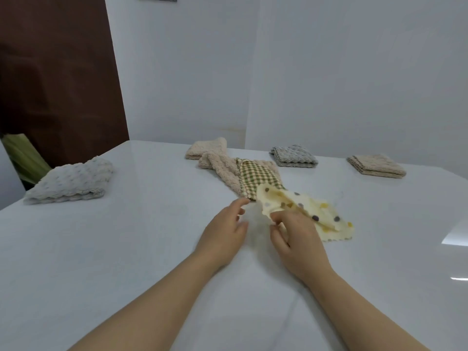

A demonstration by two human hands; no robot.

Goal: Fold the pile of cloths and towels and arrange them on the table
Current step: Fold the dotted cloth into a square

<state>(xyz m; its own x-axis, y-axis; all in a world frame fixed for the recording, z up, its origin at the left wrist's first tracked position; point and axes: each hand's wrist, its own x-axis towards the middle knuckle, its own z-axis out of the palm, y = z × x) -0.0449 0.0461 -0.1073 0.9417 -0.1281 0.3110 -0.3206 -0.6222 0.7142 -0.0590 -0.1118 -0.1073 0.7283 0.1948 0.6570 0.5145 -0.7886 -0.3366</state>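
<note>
Spreading beneath everything, the white tabletop (126, 236) is carrying four folded towels (71, 182), spaced well apart beyond and to the left of the dotted cloth (321, 211), apparently so each keeps its own spot. Just behind the dotted cloth, a beige towel (220, 171) and a checked cloth (258, 176) are lying unfolded, awaiting their turn. The right hand (296, 236) is pinching the dotted cloth's near edge, probably to pull it flat. The left hand (225, 229) is hovering just left of it, fingers loose, holding nothing.

Forearms extended forward — left hand (224, 231) relaxed, fingers loosely spread; right hand (296, 239) pinches spotted cloth (326, 214) edge.
</note>
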